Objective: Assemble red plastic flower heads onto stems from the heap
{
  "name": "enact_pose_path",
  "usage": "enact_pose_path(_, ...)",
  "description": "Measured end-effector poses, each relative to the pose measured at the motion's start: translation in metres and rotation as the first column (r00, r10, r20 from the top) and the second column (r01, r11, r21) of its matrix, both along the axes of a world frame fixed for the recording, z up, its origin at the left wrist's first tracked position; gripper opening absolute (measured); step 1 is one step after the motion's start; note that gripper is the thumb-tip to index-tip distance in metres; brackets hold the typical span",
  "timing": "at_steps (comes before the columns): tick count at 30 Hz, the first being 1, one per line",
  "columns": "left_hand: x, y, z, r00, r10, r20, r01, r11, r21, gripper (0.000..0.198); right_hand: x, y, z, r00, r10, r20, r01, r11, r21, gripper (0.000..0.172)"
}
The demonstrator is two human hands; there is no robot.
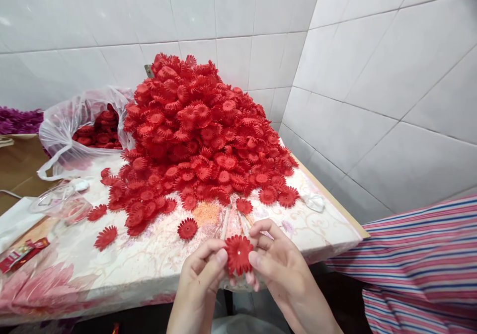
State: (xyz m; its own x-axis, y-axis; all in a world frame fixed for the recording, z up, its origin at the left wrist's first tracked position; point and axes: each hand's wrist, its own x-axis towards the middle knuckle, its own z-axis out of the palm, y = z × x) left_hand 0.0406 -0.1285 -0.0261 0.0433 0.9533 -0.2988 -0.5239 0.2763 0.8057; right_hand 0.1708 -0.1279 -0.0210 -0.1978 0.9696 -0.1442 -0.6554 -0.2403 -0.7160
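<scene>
Between my two hands, just over the table's front edge, is a red artificial flower (239, 255) with a small pale hole at its centre. The thumb and fingers of my left hand (205, 269) pinch its left side. My right hand (278, 267) grips the right side between thumb and fingers, its index finger raised and curved. Beyond the hands, a single red flower (187, 229) lies on the cloth. A large heap of similar red flowers (208, 135) rises behind it. Thin pale sticks (225, 222) lie behind my hands, partly hidden by them.
A clear plastic bag (59, 125) with red flowers inside stands left of the heap. A red wrapper (24, 254) and a clear plastic container (70, 207) lie on the left. Purple flowers (20, 120) show at the far left. Striped fabric (417, 254) hangs beside the table's right edge, near a tiled wall.
</scene>
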Motion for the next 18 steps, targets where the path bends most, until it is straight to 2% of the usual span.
enact_pose_path(5,-0.002,0.0,-0.005,0.998,-0.058,0.008,0.057,0.994,0.088,0.038,0.0,-0.001,-0.006,1.0,-0.006,0.02,0.005,0.999,0.043,0.03)
enact_pose_path(9,0.003,-0.002,0.001,0.991,0.007,-0.132,0.01,0.991,0.132,0.03,-0.001,-0.006,-0.006,0.998,-0.027,0.054,0.022,0.996,0.083,0.027)
enact_pose_path(12,0.011,-0.003,0.003,0.974,-0.019,-0.225,0.05,0.99,0.132,0.035,-0.003,-0.011,-0.003,0.993,-0.061,0.102,0.049,0.993,0.11,0.025)
enact_pose_path(14,0.016,-0.005,0.001,0.966,-0.03,-0.256,0.053,0.995,0.085,0.041,-0.005,-0.013,-0.002,0.979,-0.098,0.177,0.074,0.987,0.14,0.024)
enact_pose_path(16,0.021,-0.007,-0.002,0.943,0.044,-0.331,-0.028,0.998,0.054,0.044,-0.007,-0.014,-0.002,0.945,-0.178,0.276,0.132,0.975,0.179,0.023)
enact_pose_path(18,0.023,-0.008,-0.005,0.892,0.163,-0.421,-0.13,0.986,0.106,0.045,-0.007,-0.015,-0.004,0.902,-0.259,0.346,0.191,0.957,0.218,0.023)
